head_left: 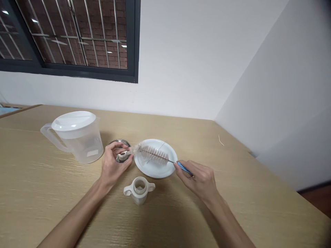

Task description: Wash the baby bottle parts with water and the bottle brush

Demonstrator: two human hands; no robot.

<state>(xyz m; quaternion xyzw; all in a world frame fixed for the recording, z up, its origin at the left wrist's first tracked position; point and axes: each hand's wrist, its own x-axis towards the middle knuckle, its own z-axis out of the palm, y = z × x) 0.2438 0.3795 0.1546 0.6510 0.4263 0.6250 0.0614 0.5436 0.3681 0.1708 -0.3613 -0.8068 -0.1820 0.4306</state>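
My right hand (198, 175) grips the blue handle of a bottle brush (155, 155), whose pale bristles extend leftward over a white plate (152, 172). At the brush's tip, my left hand (113, 162) pinches a small white part (123, 155) between thumb and fingers. Behind that hand sits a round metal dish (121, 141), partly hidden by the fingers. A small two-handled bottle (140, 189) stands upright and uncovered in front of the plate, touched by neither hand.
A clear plastic pitcher (84, 143) with a white lid stands at the left on the wooden table (103, 220). A thin pale strip (220, 140) lies at the right. White walls and a barred window (77, 38) rise behind.
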